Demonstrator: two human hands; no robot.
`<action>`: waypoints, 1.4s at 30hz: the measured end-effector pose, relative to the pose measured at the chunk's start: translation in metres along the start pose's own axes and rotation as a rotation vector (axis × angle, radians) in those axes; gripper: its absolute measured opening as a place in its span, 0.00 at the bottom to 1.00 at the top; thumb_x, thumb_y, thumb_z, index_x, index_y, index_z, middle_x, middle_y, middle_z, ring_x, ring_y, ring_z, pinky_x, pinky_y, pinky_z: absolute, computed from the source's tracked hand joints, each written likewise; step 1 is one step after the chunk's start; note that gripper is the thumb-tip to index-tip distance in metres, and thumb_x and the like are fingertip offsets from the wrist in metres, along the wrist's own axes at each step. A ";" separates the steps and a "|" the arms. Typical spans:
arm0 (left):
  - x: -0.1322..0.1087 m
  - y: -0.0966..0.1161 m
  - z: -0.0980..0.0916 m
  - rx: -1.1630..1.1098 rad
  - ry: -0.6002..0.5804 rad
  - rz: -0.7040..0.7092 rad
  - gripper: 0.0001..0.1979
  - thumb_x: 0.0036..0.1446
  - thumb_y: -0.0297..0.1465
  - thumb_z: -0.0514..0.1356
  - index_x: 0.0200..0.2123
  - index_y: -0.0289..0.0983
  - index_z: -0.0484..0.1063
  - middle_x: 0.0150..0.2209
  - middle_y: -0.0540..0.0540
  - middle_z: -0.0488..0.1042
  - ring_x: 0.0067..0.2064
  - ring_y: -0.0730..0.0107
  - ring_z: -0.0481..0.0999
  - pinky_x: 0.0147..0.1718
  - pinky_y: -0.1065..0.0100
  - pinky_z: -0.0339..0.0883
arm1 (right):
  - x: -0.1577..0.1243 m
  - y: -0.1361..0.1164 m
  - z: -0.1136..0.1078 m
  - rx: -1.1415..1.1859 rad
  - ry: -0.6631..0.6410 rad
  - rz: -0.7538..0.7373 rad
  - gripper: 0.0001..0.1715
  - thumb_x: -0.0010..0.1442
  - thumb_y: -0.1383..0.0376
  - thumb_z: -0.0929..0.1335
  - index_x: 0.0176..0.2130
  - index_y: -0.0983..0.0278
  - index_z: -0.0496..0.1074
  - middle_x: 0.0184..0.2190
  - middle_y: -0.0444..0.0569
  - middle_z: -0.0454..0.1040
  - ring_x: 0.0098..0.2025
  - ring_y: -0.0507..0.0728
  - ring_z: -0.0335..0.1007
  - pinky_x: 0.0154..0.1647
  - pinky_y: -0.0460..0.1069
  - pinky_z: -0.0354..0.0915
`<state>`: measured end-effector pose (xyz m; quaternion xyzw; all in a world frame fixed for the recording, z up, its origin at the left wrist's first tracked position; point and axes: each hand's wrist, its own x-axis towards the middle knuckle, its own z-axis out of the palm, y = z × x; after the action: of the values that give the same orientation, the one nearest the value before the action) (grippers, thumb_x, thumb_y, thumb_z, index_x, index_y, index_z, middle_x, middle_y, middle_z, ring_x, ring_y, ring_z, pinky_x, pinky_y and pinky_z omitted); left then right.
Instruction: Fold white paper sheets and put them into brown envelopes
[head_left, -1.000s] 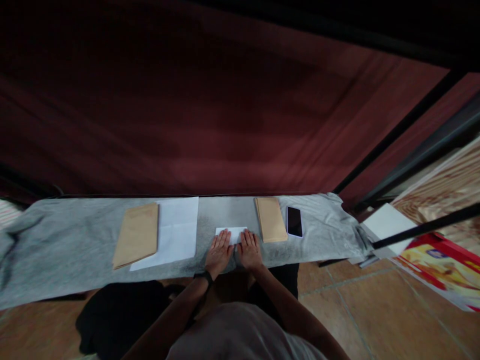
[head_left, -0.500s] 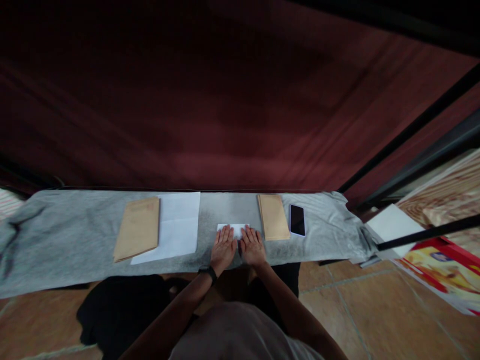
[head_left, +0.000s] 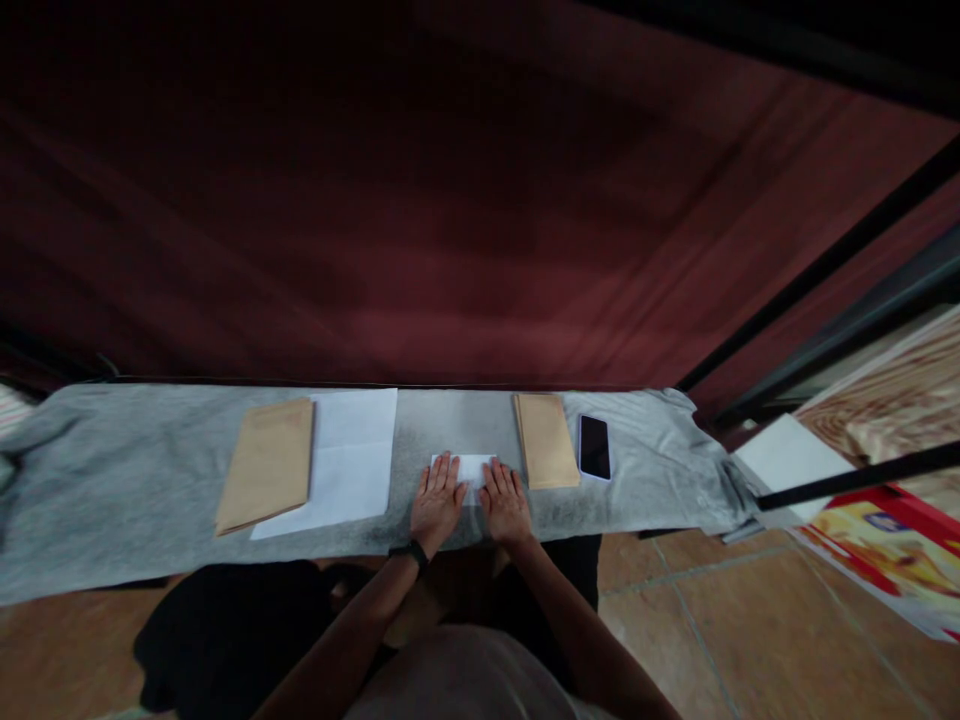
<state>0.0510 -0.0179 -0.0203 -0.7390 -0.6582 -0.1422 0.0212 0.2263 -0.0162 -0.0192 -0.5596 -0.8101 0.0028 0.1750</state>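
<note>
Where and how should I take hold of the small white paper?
Probably by its left and right edges, a hand from each side: the small white paper lies flat on the gray cloth, offering little but edges, the left hand on its left part, the right hand on its right.

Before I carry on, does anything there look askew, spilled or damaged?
Slightly askew: the left brown stack overlaps the larger white sheet, and the stack's near edge slants against that of the grey cloth. I see no spill or damage.
</note>
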 end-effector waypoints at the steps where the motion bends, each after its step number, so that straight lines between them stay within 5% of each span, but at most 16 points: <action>1: 0.000 -0.001 0.000 0.006 0.009 -0.003 0.30 0.71 0.40 0.44 0.70 0.31 0.58 0.70 0.35 0.60 0.72 0.51 0.56 0.68 0.48 0.53 | 0.000 0.000 0.001 0.001 0.008 0.001 0.30 0.74 0.58 0.58 0.70 0.65 0.60 0.70 0.54 0.60 0.70 0.61 0.57 0.72 0.57 0.47; 7: -0.001 -0.002 -0.001 0.013 0.019 0.009 0.30 0.70 0.38 0.46 0.70 0.31 0.58 0.70 0.34 0.60 0.72 0.51 0.56 0.68 0.48 0.53 | 0.011 -0.015 0.004 0.042 0.065 0.041 0.28 0.74 0.60 0.59 0.66 0.68 0.66 0.67 0.56 0.65 0.69 0.62 0.59 0.71 0.58 0.51; 11: -0.002 -0.003 -0.004 0.003 -0.021 0.012 0.29 0.69 0.34 0.46 0.70 0.31 0.57 0.71 0.36 0.58 0.73 0.52 0.55 0.69 0.48 0.52 | 0.013 -0.025 0.006 0.081 0.056 -0.039 0.26 0.74 0.58 0.59 0.67 0.61 0.66 0.68 0.52 0.64 0.70 0.60 0.59 0.70 0.60 0.52; 23: 0.002 0.001 -0.004 -0.020 -0.016 -0.018 0.28 0.70 0.35 0.45 0.70 0.32 0.58 0.71 0.35 0.58 0.73 0.53 0.54 0.70 0.45 0.49 | 0.000 -0.008 0.004 -0.004 0.010 0.016 0.30 0.74 0.56 0.59 0.70 0.60 0.61 0.71 0.54 0.58 0.70 0.63 0.57 0.71 0.60 0.48; 32: 0.006 0.013 -0.001 -0.070 -0.076 0.116 0.27 0.71 0.36 0.45 0.70 0.37 0.58 0.72 0.40 0.58 0.73 0.59 0.54 0.70 0.51 0.51 | 0.002 -0.009 -0.004 -0.016 -0.064 0.027 0.29 0.74 0.59 0.59 0.71 0.59 0.59 0.71 0.53 0.58 0.71 0.62 0.55 0.71 0.60 0.47; 42: 0.003 0.005 -0.006 -0.068 -0.053 0.110 0.29 0.70 0.37 0.46 0.71 0.33 0.56 0.72 0.36 0.57 0.74 0.56 0.53 0.70 0.50 0.50 | 0.013 -0.014 -0.007 0.027 -0.018 0.071 0.25 0.73 0.62 0.60 0.64 0.62 0.69 0.67 0.54 0.66 0.69 0.64 0.58 0.71 0.63 0.48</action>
<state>0.0553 -0.0175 -0.0130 -0.7777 -0.6118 -0.1436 -0.0137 0.2114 -0.0110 -0.0062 -0.5856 -0.7911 0.0249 0.1748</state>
